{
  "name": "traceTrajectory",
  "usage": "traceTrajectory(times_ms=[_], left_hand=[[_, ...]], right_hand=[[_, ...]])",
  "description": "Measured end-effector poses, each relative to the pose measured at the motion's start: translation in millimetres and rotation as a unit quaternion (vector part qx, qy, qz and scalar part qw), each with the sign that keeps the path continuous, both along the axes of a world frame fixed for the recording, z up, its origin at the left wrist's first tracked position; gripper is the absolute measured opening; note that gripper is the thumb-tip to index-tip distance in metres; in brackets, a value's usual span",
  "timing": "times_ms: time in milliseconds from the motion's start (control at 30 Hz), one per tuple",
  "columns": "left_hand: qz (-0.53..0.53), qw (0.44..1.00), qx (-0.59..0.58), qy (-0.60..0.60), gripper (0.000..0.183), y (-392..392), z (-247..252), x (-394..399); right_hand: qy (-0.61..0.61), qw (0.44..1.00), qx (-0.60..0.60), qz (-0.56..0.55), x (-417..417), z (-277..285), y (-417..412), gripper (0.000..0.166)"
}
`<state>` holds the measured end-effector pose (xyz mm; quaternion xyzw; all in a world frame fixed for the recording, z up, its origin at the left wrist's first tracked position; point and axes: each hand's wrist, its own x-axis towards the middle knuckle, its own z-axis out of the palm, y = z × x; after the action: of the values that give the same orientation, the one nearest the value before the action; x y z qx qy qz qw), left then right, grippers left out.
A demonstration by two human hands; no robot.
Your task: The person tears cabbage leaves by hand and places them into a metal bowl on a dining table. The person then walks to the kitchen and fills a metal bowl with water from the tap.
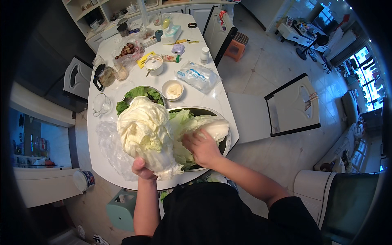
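Note:
My left hand (144,170) holds a pale napa cabbage head (145,128) by its lower end, raised over the table's near side. My right hand (203,148) lies on loose cabbage leaves (180,150), its fingers apart and its thumb hidden. One broad leaf with a thick white rib (216,126) lies just beyond the fingers. These leaves fill a wide dark-lined basin (227,146) with a light rim. Behind the cabbage head, partly covered by it, is a metal bowl with green lettuce (136,92).
A crumpled clear plastic bag (111,150) and a glass cup (102,105) lie left. Beyond are a small white bowl with pale pieces (173,90), a plastic package (197,76), a lidded white pot (154,65) and a glass teapot (104,76). A chair (294,105) stands right, a green stool (121,211) near left.

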<state>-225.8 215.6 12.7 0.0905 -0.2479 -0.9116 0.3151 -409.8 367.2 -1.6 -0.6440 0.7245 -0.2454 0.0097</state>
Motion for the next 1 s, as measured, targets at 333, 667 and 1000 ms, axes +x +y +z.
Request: traceTrajectory(times_ms=[333, 667, 1000], left_hand=[[-0.017, 1.0, -0.001, -0.017, 0.091, 18, 46, -8], [-0.143, 0.986, 0.015, 0.084, 0.104, 35, 84, -15], [-0.105, 0.992, -0.049, -0.05, 0.107, 44, 90, 4]], right_hand=[[-0.049, 0.986, 0.141, 0.073, 8, -1, 0, 0.027], [-0.378, 0.914, -0.058, -0.137, -2, 102, 47, 0.022], [-0.612, 0.766, -0.165, 0.108, 36, 136, 0, 0.122]])
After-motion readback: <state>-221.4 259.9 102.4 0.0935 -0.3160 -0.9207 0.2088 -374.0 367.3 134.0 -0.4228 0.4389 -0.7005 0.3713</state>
